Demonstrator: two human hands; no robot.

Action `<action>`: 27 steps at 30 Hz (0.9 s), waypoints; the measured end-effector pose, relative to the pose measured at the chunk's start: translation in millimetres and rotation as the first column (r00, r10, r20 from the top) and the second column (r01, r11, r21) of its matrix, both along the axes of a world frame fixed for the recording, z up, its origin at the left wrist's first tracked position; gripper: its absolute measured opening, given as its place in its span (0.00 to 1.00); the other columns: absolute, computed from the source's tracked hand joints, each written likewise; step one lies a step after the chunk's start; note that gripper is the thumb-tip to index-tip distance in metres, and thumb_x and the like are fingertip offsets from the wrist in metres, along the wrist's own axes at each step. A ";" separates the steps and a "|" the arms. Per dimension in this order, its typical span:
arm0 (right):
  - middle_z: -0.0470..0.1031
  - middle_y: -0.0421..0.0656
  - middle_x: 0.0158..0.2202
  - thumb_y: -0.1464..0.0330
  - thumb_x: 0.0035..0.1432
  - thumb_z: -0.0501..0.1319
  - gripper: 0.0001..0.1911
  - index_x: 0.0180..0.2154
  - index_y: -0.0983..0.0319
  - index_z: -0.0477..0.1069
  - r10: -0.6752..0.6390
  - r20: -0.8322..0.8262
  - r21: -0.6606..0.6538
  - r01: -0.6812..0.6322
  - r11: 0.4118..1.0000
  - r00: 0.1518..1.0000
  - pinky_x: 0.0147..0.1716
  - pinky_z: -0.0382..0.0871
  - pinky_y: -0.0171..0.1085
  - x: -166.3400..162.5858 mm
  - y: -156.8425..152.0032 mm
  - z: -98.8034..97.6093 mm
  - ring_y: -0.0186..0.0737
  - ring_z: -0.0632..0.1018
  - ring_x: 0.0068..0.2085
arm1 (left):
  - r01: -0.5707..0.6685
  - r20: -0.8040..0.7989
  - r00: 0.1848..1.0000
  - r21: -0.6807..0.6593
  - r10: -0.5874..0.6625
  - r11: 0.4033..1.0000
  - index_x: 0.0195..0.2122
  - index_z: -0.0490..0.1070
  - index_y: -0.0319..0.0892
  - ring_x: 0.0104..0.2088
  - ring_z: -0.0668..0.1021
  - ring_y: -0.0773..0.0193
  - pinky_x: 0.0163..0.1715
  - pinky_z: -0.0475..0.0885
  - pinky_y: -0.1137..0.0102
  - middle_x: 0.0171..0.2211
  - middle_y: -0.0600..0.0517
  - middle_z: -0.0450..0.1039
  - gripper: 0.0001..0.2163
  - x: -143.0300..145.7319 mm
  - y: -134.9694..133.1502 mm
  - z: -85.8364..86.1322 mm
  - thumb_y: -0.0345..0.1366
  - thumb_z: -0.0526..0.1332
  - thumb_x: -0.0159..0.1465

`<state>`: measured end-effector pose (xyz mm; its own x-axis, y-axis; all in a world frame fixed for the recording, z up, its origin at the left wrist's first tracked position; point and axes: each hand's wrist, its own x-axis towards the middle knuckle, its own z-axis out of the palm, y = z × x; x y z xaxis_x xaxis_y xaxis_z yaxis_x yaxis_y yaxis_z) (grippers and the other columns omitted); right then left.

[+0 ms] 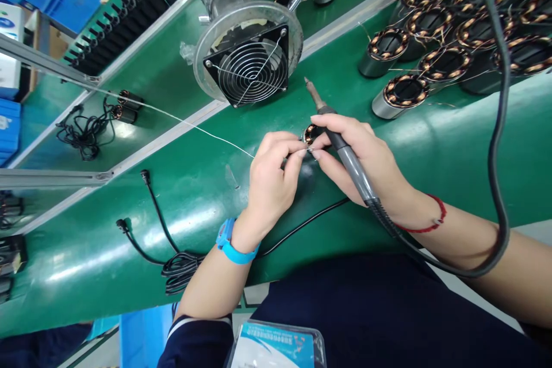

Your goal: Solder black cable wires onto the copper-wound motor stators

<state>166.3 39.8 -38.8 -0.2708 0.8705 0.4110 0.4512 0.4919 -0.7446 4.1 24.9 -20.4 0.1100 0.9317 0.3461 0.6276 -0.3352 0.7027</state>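
My right hand (362,155) grips a soldering iron (353,169), its tip pointing up and away from me. Its thumb and a fingertip also come together near the left fingertips. My left hand (273,175) is closed in a pinch on a thin silvery solder wire (207,133), which runs in from the upper left. Just beyond the meeting fingertips, a motor stator (309,134) with copper windings is mostly hidden by the hands. Whether the fingers also hold one of its leads is too small to tell. A black power cable (304,223) passes under my right hand.
Many wound stators (401,95) stand at the upper right. A fume extractor fan (252,69) hangs ahead of my hands. The iron's black cord (502,126) loops on the right. A coiled cable bundle (183,270) lies left; black parts (125,20) line the back shelf.
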 end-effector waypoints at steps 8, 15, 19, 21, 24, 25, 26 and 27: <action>0.78 0.41 0.39 0.69 0.61 0.57 0.20 0.55 0.55 0.66 -0.001 -0.074 -0.035 -0.001 0.999 0.997 0.50 0.72 0.44 -4.7 6.3 -5.5 0.41 0.79 0.44 | 0.100 -0.134 0.986 0.022 -0.096 0.995 0.35 0.71 0.42 0.39 0.75 0.65 0.37 0.70 0.69 0.36 0.49 0.74 0.05 -4.5 2.0 0.8 0.25 0.60 0.63; 0.79 0.41 0.41 0.70 0.60 0.57 0.22 0.56 0.56 0.65 0.190 0.078 0.023 -0.192 0.981 0.979 0.48 0.72 0.45 17.6 14.5 -2.2 0.44 0.79 0.46 | 0.024 -0.078 0.996 -0.096 -0.031 0.995 0.27 0.67 0.43 0.34 0.73 0.65 0.35 0.67 0.69 0.30 0.53 0.71 0.08 -4.9 4.7 0.7 0.23 0.59 0.60; 0.79 0.42 0.39 0.69 0.61 0.58 0.21 0.56 0.58 0.66 0.175 0.160 0.111 -0.194 0.975 0.971 0.42 0.73 0.46 18.2 20.0 -5.0 0.45 0.79 0.41 | -0.010 -0.023 1.000 -0.174 0.006 0.985 0.27 0.68 0.42 0.33 0.72 0.66 0.34 0.67 0.70 0.30 0.53 0.71 0.07 -6.8 7.5 -1.0 0.24 0.60 0.60; 0.79 0.43 0.39 0.67 0.63 0.57 0.20 0.56 0.58 0.66 0.091 0.171 0.116 -0.111 0.987 0.981 0.43 0.72 0.47 12.7 23.8 -8.7 0.46 0.78 0.41 | -0.020 0.003 1.000 -0.199 0.021 0.980 0.27 0.70 0.42 0.32 0.72 0.67 0.34 0.67 0.70 0.30 0.53 0.71 0.07 -8.2 9.1 -2.0 0.24 0.60 0.59; 0.79 0.44 0.41 0.66 0.64 0.56 0.20 0.57 0.58 0.65 0.039 0.184 0.092 -0.056 0.994 0.982 0.45 0.71 0.49 6.6 26.9 -12.4 0.47 0.78 0.43 | -0.031 0.035 0.999 -0.221 0.040 0.975 0.27 0.71 0.42 0.32 0.72 0.67 0.34 0.67 0.70 0.30 0.54 0.72 0.06 -9.7 10.7 -2.7 0.24 0.61 0.59; 0.79 0.43 0.41 0.66 0.63 0.56 0.20 0.57 0.57 0.65 0.046 0.184 0.090 -0.064 0.994 0.982 0.45 0.71 0.49 6.5 26.3 -12.2 0.47 0.79 0.42 | -0.030 0.044 0.998 -0.223 0.041 0.974 0.27 0.71 0.42 0.32 0.72 0.67 0.33 0.67 0.71 0.30 0.54 0.72 0.06 -9.9 10.9 -2.7 0.24 0.61 0.59; 0.79 0.43 0.41 0.66 0.63 0.57 0.21 0.57 0.57 0.65 0.051 0.179 0.091 -0.069 0.993 0.983 0.44 0.71 0.49 7.5 24.8 -11.2 0.47 0.79 0.42 | -0.026 0.054 0.998 -0.224 0.039 0.974 0.27 0.71 0.42 0.32 0.72 0.67 0.33 0.67 0.71 0.30 0.54 0.72 0.06 -9.9 10.9 -2.4 0.24 0.62 0.58; 0.80 0.42 0.40 0.67 0.62 0.58 0.21 0.57 0.56 0.65 0.051 0.166 0.098 -0.068 0.993 0.985 0.44 0.72 0.49 9.6 22.1 -9.2 0.47 0.79 0.42 | -0.020 0.064 0.997 -0.224 0.035 0.974 0.27 0.71 0.42 0.32 0.72 0.68 0.33 0.66 0.71 0.30 0.54 0.72 0.06 -9.6 10.7 -2.1 0.24 0.62 0.58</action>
